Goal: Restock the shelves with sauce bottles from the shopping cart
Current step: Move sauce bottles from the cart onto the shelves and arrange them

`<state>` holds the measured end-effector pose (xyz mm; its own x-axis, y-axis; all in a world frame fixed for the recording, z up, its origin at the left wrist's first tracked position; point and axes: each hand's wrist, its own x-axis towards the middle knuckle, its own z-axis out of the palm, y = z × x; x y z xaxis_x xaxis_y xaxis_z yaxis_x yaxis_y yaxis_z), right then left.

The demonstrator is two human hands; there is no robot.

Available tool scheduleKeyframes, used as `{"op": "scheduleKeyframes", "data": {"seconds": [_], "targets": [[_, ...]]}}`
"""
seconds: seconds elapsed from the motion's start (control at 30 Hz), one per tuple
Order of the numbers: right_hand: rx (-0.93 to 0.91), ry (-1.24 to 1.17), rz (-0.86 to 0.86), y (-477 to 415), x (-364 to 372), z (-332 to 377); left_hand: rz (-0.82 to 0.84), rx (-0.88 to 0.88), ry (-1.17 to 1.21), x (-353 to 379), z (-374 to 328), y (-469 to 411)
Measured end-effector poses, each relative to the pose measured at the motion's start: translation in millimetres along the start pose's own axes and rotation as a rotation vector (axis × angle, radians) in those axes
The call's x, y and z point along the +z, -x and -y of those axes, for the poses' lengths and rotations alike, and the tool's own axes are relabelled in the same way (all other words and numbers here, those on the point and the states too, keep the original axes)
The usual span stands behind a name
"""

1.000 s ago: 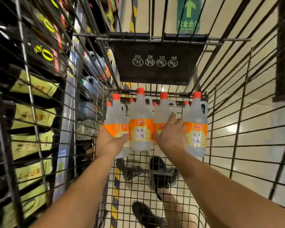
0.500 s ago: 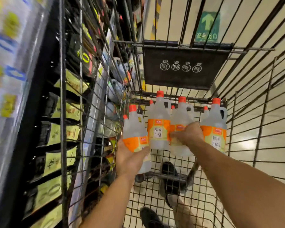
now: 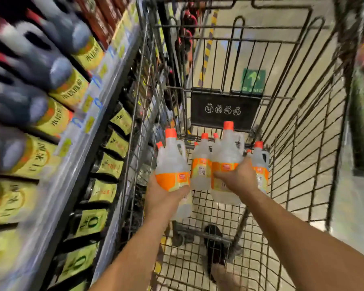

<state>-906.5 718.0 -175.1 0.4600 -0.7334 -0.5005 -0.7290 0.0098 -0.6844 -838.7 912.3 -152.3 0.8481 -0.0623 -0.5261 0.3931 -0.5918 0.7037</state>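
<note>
Two clear plastic vinegar bottles are in hand at the far end of the shopping cart (image 3: 303,143). The left bottle (image 3: 172,164) is near the cart's left wall and leans slightly left. The left hand (image 3: 164,198) is cupped round its lower body, its fingers (image 3: 182,191) curled across the bottom of the label. The right bottle (image 3: 225,158) stands upright near the middle of the far end. The right hand (image 3: 237,177) grips it at the label with its back to the camera, so its fingers wrap round out of sight.

Both bottles look alike: a see-through body of clear liquid, an orange screw cap, a moulded loop handle at the shoulder, and an orange band over a cream label. They seem to hang clear of the wire floor, though their bases are partly hidden.

This looks like the pick-up step, one bottle per hand. The next move would call for raising both above the left wall and swinging them to the shelf (image 3: 88,131) without knocking the wires.

A third bottle (image 3: 201,164) stands between the held pair, and a fourth bottle (image 3: 260,162) stands toward the far right corner. Behind them hangs the black seat flap (image 3: 223,110). The shelf carries dark bottles with yellow labels (image 3: 67,95), heavily blurred. Through the wire floor a dark shoe (image 3: 213,238) shows, and beyond the cart a green arrow marker (image 3: 253,80).
</note>
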Motion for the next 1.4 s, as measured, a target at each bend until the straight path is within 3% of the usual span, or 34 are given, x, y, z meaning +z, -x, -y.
{"op": "scheduleKeyframes", "data": {"seconds": [0.23,0.43,0.77,1.0,1.4], "targets": [[-0.320,-0.210,-0.010,117.5,-58.1,68.7,-0.032,0.279,0.196,-82.8,-68.2,107.1],[-0.586,-0.169,-0.049,229.7,-108.6,135.8,-0.133,0.464,0.395,-166.1,-104.0,201.9],[-0.965,-0.271,0.139,403.6,-113.5,210.2,-0.335,0.705,0.500,-304.2,-79.0,319.7],[-1.102,-0.251,0.412,477.9,-62.4,241.0,-0.575,0.692,0.570,-380.9,-33.9,354.7],[-1.218,-0.099,0.786,542.9,26.5,265.9,-1.031,0.455,0.580,-450.1,39.4,376.2]]}}
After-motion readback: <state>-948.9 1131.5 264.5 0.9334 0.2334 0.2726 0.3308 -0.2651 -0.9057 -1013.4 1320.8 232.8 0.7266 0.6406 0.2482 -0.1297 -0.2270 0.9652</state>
